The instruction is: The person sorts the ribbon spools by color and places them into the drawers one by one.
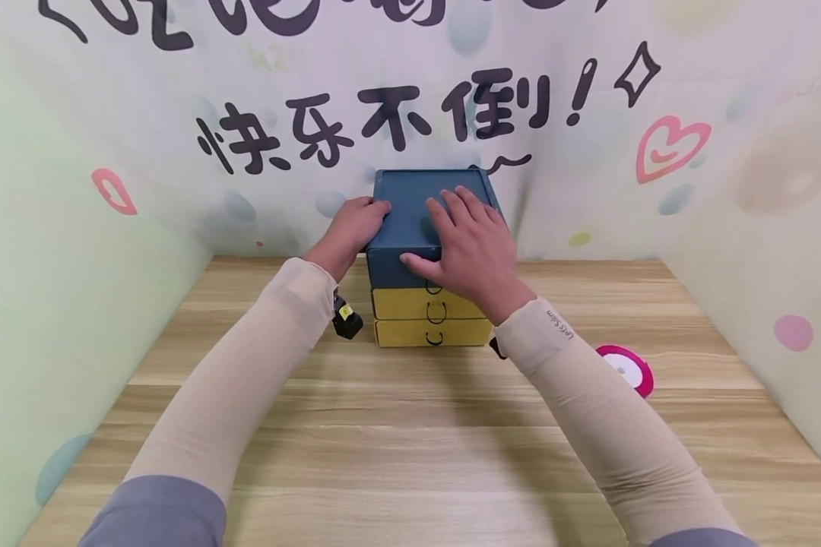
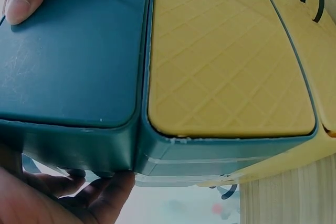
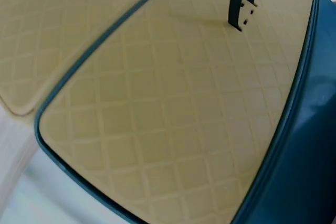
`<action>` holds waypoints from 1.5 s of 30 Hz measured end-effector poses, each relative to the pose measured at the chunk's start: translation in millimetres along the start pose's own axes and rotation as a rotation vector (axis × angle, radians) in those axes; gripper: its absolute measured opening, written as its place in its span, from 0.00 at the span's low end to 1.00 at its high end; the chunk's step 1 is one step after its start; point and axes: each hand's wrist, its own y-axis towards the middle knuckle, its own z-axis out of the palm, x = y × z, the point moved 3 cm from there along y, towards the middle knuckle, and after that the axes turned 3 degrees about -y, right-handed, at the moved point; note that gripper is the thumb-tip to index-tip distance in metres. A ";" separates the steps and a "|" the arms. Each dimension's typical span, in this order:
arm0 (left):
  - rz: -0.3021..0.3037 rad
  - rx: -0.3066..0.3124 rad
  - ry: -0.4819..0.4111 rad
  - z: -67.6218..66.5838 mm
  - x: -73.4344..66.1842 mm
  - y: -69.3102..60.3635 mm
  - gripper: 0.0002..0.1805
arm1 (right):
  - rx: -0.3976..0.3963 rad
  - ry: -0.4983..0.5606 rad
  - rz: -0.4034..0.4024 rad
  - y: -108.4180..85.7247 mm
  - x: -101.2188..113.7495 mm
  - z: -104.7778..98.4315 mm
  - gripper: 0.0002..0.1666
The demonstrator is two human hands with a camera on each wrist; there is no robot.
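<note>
A storage box with a blue top section (image 1: 417,205) stands on the table, its yellow drawers (image 1: 431,304) below. At the upper left edge, my left hand (image 1: 358,228) grips the blue part, thumb on top. The left wrist view has the left fingers (image 2: 100,198) against the blue side wall (image 2: 79,142). My right hand (image 1: 475,247) lies spread over the top's right part, its thumb near the front edge. Yellow quilted drawer fronts (image 3: 168,114) with a dark loop handle (image 3: 239,3) fill much of the right wrist view; the right hand is out of that view.
On the wooden table (image 1: 383,471), a round pink-and-white object (image 1: 629,370) lies to the right, partly behind the right sleeve. Behind the box hangs a patterned wall sheet (image 1: 575,175) with large dark characters, and side panels stand at left and right.
</note>
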 end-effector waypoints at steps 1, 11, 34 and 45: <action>0.002 -0.002 0.002 -0.1 -0.9 -0.4 0.31 | -0.011 0.003 0.005 -0.3 0.1 0.2 0.54; -0.007 -0.006 -0.001 -0.6 -3.3 -3.4 0.31 | -0.128 0.009 0.010 -5.0 3.6 2.3 0.51; 0.021 -0.039 0.011 0.2 -0.1 0.2 0.31 | -0.001 0.146 -0.134 -36.4 0.4 -8.8 0.45; 0.018 -0.027 0.000 -0.2 -2.0 -0.3 0.32 | -0.064 0.244 -0.243 -65.1 -4.4 -22.7 0.44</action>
